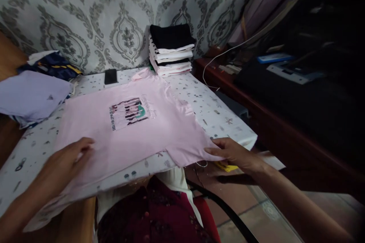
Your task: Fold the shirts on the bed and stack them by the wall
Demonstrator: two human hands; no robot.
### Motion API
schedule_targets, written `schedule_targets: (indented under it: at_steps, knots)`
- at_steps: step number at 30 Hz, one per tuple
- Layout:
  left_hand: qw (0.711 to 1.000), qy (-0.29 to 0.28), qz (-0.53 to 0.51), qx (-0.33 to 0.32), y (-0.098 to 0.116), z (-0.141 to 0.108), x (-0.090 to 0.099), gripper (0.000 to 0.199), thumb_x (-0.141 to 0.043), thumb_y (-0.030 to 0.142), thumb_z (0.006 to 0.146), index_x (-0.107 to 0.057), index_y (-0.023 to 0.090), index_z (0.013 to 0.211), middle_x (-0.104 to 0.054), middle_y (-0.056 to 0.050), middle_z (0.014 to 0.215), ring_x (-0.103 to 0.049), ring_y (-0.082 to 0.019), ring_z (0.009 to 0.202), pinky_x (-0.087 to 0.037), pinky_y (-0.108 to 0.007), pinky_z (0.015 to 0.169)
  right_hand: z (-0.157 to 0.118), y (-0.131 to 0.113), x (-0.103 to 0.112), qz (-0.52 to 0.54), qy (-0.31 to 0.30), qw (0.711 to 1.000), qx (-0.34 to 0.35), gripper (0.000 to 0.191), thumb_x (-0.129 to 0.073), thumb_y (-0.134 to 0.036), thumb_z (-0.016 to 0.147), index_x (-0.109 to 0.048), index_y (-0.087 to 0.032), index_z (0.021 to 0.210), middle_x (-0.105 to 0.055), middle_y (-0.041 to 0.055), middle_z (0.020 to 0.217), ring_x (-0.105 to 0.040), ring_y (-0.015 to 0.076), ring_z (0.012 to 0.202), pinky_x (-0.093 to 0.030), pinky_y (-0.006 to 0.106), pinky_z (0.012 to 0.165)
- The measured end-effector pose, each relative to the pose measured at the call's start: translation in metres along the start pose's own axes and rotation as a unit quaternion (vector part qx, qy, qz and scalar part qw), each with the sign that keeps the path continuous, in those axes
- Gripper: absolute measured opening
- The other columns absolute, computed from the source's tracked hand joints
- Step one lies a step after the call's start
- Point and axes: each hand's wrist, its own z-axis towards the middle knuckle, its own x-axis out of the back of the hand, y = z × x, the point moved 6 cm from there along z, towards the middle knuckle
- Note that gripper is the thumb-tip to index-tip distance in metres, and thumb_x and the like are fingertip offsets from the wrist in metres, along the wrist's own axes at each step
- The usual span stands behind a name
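A pink T-shirt (154,133) with a printed picture on its chest lies spread on the table, its collar turned to the back right. Its near sleeve reaches past the front edge, and my right hand (228,152) pinches the end of that sleeve between thumb and fingers. Over the lower left part of the shirt is my left hand (68,159), slightly blurred, fingers stretched out and thumb apart, with nothing between them. Whether its fingertips touch the cloth I cannot tell. Part of the shirt hangs down over the table's front edge at the left.
A stack of folded clothes (172,51), black on top, stands at the back of the patterned white tablecloth (216,110). Near the wall lies a dark phone (110,76). Lavender clothing (34,95) tops a heap at the left. A white cable (203,70) hangs at the right.
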Motion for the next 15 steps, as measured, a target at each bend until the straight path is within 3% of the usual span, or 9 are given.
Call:
schedule_targets:
  at_steps: [2, 4, 7, 9, 12, 15]
  knots:
    - [0.989, -0.043, -0.02, -0.143, 0.062, 0.009, -0.022, 0.035, -0.041, 0.048, 0.093, -0.062, 0.028, 0.112, -0.07, -0.004, 0.115, -0.066, -0.024, 0.101, -0.05, -0.034, 0.087, -0.007, -0.001, -0.008, 0.065, -0.036, 0.996, -0.043, 0.039, -0.089, -0.047, 0.055, -0.068, -0.016, 0.069, -0.064, 0.0034, 0.063, -0.056, 0.0137, 0.052, -0.046, 0.026, 0.046]
    - [0.957, -0.09, -0.033, -0.275, 0.117, 0.013, -0.042, 0.035, -0.035, 0.04, 0.098, -0.063, 0.025, 0.113, -0.068, -0.006, 0.117, -0.063, -0.022, 0.107, -0.049, -0.036, 0.094, -0.013, -0.003, -0.013, 0.128, -0.043, 0.989, -0.066, 0.04, -0.09, -0.042, 0.054, -0.069, -0.017, 0.077, -0.066, 0.0027, 0.068, -0.058, 0.0137, 0.055, -0.05, 0.026, 0.049]
    - [0.901, -0.135, -0.031, -0.411, 0.177, 0.018, -0.068, 0.033, -0.034, 0.026, 0.101, -0.064, 0.023, 0.115, -0.068, -0.007, 0.117, -0.06, -0.021, 0.11, -0.049, -0.037, 0.096, -0.017, -0.003, -0.015, 0.217, -0.022, 0.974, -0.061, 0.042, -0.09, -0.035, 0.054, -0.068, -0.018, 0.085, -0.065, 0.0, 0.07, -0.059, 0.0116, 0.057, -0.051, 0.022, 0.049]
    - [0.876, -0.141, -0.03, -0.46, 0.2, 0.022, -0.081, 0.033, -0.035, 0.021, 0.101, -0.063, 0.022, 0.118, -0.067, -0.008, 0.12, -0.058, -0.02, 0.114, -0.048, -0.038, 0.098, -0.019, 0.002, -0.016, 0.258, -0.013, 0.964, -0.06, 0.04, -0.09, -0.033, 0.055, -0.066, -0.019, 0.083, -0.063, -0.0015, 0.067, -0.058, 0.01, 0.056, -0.048, 0.019, 0.046]
    - [0.854, -0.15, -0.028, -0.497, 0.215, 0.021, -0.098, 0.032, -0.04, 0.022, 0.1, -0.062, 0.02, 0.123, -0.064, -0.01, 0.125, -0.057, -0.021, 0.118, -0.047, -0.039, 0.101, -0.021, 0.017, -0.016, 0.247, -0.013, 0.967, -0.067, 0.039, -0.088, -0.036, 0.058, -0.063, -0.021, 0.084, -0.062, -0.0024, 0.064, -0.057, 0.0102, 0.052, -0.045, 0.019, 0.043]
    - [0.835, -0.157, -0.014, -0.527, 0.218, 0.009, -0.105, 0.03, -0.047, 0.025, 0.099, -0.065, 0.023, 0.122, -0.063, -0.011, 0.129, -0.056, -0.024, 0.123, -0.045, -0.045, 0.104, -0.022, 0.032, -0.004, 0.078, -0.008, 0.995, -0.067, 0.034, -0.078, -0.044, 0.067, -0.063, -0.022, 0.088, -0.063, -0.0018, 0.061, -0.058, 0.0142, 0.049, -0.044, 0.024, 0.043]
